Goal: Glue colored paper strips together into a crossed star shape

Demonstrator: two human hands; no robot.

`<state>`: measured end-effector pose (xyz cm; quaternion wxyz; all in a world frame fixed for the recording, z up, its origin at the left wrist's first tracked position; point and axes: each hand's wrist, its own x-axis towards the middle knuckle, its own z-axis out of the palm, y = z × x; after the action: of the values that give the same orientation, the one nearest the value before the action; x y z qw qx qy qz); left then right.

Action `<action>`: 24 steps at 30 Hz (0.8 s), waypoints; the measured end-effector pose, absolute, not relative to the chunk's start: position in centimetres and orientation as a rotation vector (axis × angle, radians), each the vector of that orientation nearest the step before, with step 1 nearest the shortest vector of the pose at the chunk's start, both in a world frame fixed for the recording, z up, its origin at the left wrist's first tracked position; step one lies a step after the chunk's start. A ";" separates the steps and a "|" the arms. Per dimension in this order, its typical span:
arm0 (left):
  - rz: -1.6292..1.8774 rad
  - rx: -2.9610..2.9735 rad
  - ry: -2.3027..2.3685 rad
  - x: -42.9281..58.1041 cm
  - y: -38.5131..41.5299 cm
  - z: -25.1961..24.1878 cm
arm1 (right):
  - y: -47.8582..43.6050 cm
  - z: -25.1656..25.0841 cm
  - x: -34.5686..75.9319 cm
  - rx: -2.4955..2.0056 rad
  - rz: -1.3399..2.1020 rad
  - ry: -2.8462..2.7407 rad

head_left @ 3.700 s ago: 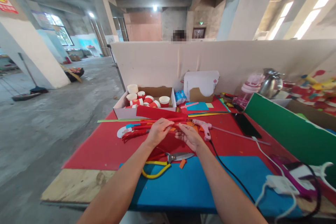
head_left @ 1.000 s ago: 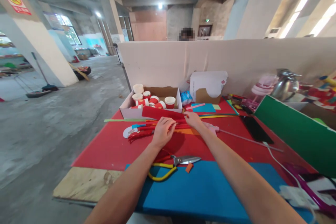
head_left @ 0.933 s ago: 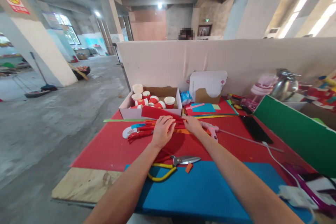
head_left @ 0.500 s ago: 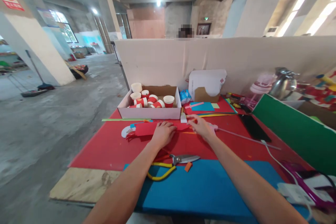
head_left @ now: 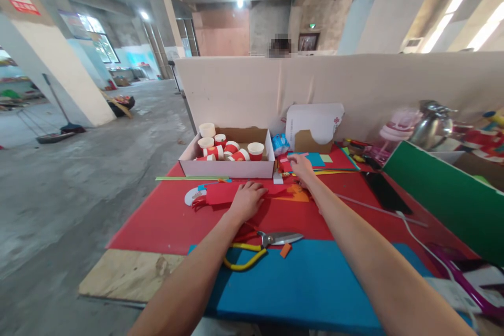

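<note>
My left hand (head_left: 249,200) lies palm down with fingers stretched over a long red paper piece (head_left: 221,193), pressing on it against the table. My right hand (head_left: 302,169) reaches farther back, index finger extended over the pink strip (head_left: 284,160) on the blue paper (head_left: 315,159); whether it touches the strip is unclear. An orange paper piece (head_left: 296,193) shows between the hands, partly under the red one. At the red piece's left end is a white rounded paper piece (head_left: 191,197). Yellow-handled scissors (head_left: 271,240) rest nearer to me, beside a small orange scrap (head_left: 285,250).
Behind the hands stands an open box (head_left: 228,169) of red-and-white paper cups (head_left: 255,150). At right are a phone (head_left: 388,194) with a white cable, a green board (head_left: 441,202) and a metal jug (head_left: 429,126). A pale partition (head_left: 236,86) closes off the back.
My right hand has moved back and up from the red paper's right end to the pink strip, uncovering more of the orange piece. My left hand stays on the red paper.
</note>
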<state>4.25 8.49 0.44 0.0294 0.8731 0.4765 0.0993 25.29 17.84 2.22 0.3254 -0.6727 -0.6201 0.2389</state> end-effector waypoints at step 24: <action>0.314 2.679 1.483 4.3 8.5 0.1 | 10.5 6.4 25.8 -1.016 1.703 -1.359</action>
<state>4.34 8.54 0.07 0.0318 0.8699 0.4815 0.1018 25.75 10.48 6.38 0.3606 -0.3942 -0.5273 0.6608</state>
